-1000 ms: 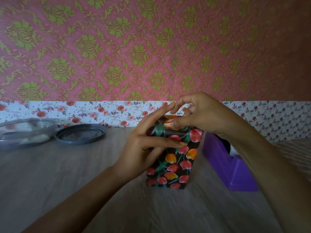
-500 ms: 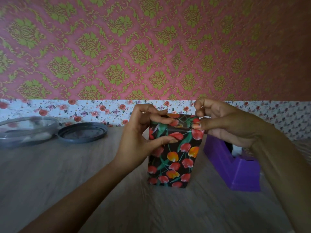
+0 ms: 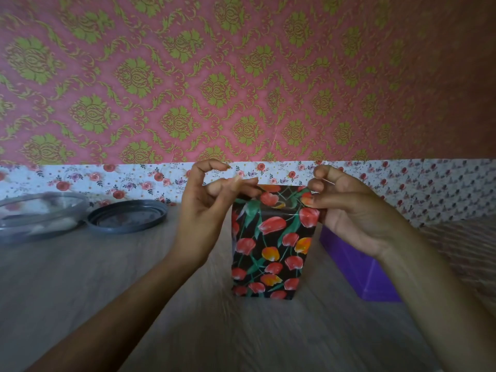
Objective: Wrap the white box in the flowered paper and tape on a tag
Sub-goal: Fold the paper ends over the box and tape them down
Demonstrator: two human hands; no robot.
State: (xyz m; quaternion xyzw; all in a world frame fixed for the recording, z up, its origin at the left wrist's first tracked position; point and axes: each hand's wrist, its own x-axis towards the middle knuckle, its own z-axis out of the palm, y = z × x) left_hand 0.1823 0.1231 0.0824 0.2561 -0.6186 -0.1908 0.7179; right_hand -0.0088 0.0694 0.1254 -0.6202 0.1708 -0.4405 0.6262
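Note:
The box, wrapped in black paper with red and orange tulips, stands upright on the wooden table in the middle of the head view. My left hand is at its top left corner, thumb and fingers curled and pinching the paper's upper edge. At the top right corner my right hand pinches the paper, thumb in front and fingers behind. The top flap of paper lies folded between both hands. A pale strip by my left fingertips may be tape; I cannot tell. No tag shows.
A purple tape dispenser sits right of the box, partly behind my right wrist. At far left are a clear plastic container and its dark round lid. A patterned wall stands close behind the table.
Both hands have spread apart from the middle of the box top to its two upper corners. The box has stayed upright in place.

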